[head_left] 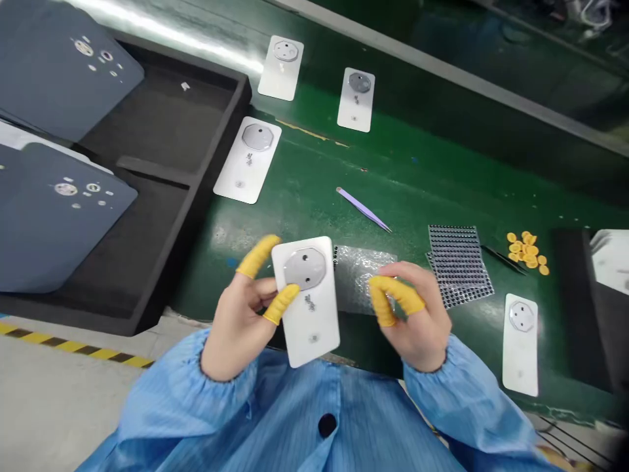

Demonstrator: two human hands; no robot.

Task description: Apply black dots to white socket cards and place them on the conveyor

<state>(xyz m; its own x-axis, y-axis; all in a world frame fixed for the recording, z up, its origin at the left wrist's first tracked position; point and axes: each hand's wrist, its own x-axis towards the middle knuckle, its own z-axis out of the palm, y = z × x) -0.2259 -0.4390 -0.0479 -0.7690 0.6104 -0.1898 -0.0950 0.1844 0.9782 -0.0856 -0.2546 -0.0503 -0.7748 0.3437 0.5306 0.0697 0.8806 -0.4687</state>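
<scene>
White panel point(305, 321), just below centre frame, is gripped by the left hand point(240, 331); two dark dots point(305, 257) are seen on its octagon point(314, 265), suggesting work partly done, remainder unclear. The right hand point(415, 324) is pinched; any contents cannot be made out.

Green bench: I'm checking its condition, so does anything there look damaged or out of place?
Yes. Beyond the purple tweezers, a ragged yellowish line crosses part of the green bench, looking like worn or chipped coating. A small white scrap also lies loose in the black tray, seemingly stray.
</scene>
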